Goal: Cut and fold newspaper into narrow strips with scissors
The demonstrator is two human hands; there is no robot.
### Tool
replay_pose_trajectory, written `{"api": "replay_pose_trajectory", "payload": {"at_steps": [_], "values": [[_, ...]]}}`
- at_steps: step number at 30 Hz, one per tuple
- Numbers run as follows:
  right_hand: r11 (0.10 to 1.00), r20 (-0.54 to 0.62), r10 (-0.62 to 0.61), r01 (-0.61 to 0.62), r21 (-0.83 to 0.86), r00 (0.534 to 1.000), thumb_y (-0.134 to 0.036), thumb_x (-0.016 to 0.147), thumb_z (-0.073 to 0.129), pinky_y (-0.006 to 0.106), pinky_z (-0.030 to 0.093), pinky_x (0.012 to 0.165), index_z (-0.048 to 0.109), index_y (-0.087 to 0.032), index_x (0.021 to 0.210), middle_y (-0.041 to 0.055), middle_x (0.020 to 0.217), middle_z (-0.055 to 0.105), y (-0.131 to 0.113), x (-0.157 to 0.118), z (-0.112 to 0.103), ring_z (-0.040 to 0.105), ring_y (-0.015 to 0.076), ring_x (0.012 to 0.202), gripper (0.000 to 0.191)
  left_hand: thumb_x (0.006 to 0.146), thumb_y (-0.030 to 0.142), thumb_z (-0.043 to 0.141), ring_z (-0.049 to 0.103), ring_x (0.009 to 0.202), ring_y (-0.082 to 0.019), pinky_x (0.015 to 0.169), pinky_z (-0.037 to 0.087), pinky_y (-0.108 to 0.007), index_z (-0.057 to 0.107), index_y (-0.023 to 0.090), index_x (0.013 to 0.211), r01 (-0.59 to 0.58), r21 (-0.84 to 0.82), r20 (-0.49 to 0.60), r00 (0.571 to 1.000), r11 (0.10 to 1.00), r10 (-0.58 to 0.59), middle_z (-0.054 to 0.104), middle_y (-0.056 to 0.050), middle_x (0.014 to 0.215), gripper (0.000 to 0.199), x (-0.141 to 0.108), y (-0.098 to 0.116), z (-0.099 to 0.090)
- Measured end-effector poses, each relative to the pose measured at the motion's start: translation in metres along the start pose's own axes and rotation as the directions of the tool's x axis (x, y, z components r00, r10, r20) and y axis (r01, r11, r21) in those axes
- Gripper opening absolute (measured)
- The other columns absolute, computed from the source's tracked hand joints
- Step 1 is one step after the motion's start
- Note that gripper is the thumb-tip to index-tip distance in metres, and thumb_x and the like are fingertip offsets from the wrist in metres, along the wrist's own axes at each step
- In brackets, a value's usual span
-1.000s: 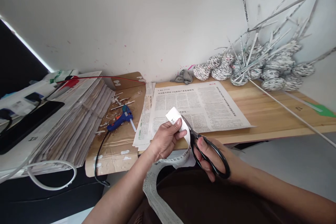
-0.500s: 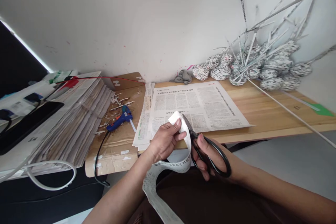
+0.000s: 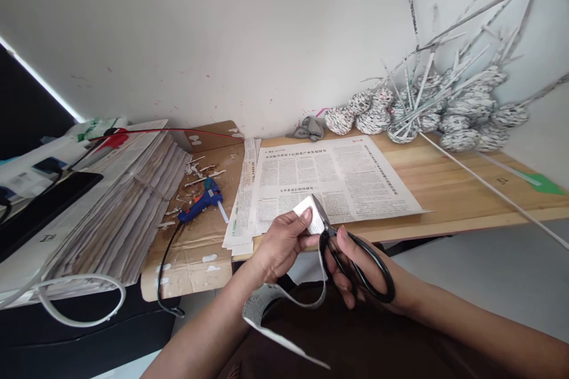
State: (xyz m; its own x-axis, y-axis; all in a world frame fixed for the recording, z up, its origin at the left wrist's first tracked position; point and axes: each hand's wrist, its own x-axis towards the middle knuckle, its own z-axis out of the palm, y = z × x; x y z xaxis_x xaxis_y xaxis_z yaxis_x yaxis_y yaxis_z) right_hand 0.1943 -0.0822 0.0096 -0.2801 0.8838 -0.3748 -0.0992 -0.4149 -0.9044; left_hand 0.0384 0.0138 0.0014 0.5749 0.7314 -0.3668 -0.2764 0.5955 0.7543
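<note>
Between the thumb and fingers of my left hand (image 3: 284,244) is the end of a long newspaper strip (image 3: 316,224). The strip curls down below the hands over my lap. My right hand (image 3: 349,266) is wrapped through the handles of black scissors (image 3: 329,228), whose blades point up and away along the strip's right edge. Whether the blades are cutting into the paper I cannot tell. Beyond both hands, a newspaper sheet (image 3: 329,174) lies flat on the wooden table (image 3: 438,180).
At left, a blue glue gun (image 3: 202,201) rests on stained cardboard (image 3: 195,254) among paper scraps. Beside it stands a tall newspaper stack (image 3: 128,219). Woven paper balls (image 3: 373,115) with long sticks line the wall, near a grey cloth (image 3: 310,128). A long thin stick (image 3: 489,182) crosses the right side.
My left hand has turned the strip end and shifted slightly right, so the strip lies flatter against the scissor blades. Its hanging loop has swung and twisted. The scissors have barely moved.
</note>
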Motion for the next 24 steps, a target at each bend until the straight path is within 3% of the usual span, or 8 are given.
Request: {"api": "replay_pose_trajectory", "payload": {"at_steps": [9, 15, 20, 24], "values": [[0.997, -0.071, -0.080, 0.080, -0.009, 0.994, -0.087, 0.083, 0.046, 0.017, 0.036, 0.035, 0.052, -0.019, 0.070, -0.0073, 0.046, 0.046, 0.001, 0.001, 0.001, 0.044, 0.0059, 0.033, 0.070, 0.064, 0.042, 0.093, 0.065, 0.065, -0.007, 0.061, 0.060, -0.015, 0.076, 0.011, 0.087, -0.031, 0.013, -0.056, 0.998, 0.999, 0.032, 0.068, -0.001, 0.075, 0.042, 0.000, 0.003, 0.001], [0.996, -0.042, -0.008, 0.012, 0.093, 0.999, -0.086, 0.089, 0.034, 0.015, 0.028, 0.033, 0.058, -0.019, 0.079, -0.0057, 0.049, 0.049, 0.007, 0.003, -0.002, 0.048, 0.0075, 0.035, 0.072, 0.063, 0.048, 0.092, 0.065, 0.063, -0.009, 0.062, 0.061, -0.019, 0.075, 0.011, 0.078, -0.028, 0.136, -0.077, 0.996, 0.990, 0.039, 0.068, -0.001, 0.071, 0.043, -0.004, 0.001, 0.004], [0.989, -0.104, -0.141, 0.145, 0.028, 0.984, -0.083, 0.088, 0.044, 0.018, 0.033, 0.037, 0.051, -0.020, 0.071, -0.0080, 0.047, 0.043, -0.001, 0.001, -0.003, 0.042, 0.0064, 0.033, 0.065, 0.067, 0.047, 0.090, 0.064, 0.067, -0.008, 0.063, 0.061, -0.018, 0.079, 0.012, 0.090, -0.084, 0.164, -0.063, 0.993, 0.983, 0.095, 0.071, -0.003, 0.077, 0.043, -0.005, 0.005, 0.003], [0.979, -0.143, -0.202, 0.204, -0.004, 0.969, -0.079, 0.093, 0.039, 0.021, 0.032, 0.040, 0.052, -0.020, 0.074, -0.0073, 0.049, 0.043, -0.004, 0.000, -0.015, 0.042, 0.0070, 0.035, 0.063, 0.070, 0.047, 0.088, 0.064, 0.063, -0.008, 0.057, 0.061, -0.018, 0.078, 0.012, 0.091, -0.169, 0.195, -0.070, 0.980, 0.966, 0.185, 0.071, -0.002, 0.076, 0.042, -0.010, 0.022, -0.006]]}}
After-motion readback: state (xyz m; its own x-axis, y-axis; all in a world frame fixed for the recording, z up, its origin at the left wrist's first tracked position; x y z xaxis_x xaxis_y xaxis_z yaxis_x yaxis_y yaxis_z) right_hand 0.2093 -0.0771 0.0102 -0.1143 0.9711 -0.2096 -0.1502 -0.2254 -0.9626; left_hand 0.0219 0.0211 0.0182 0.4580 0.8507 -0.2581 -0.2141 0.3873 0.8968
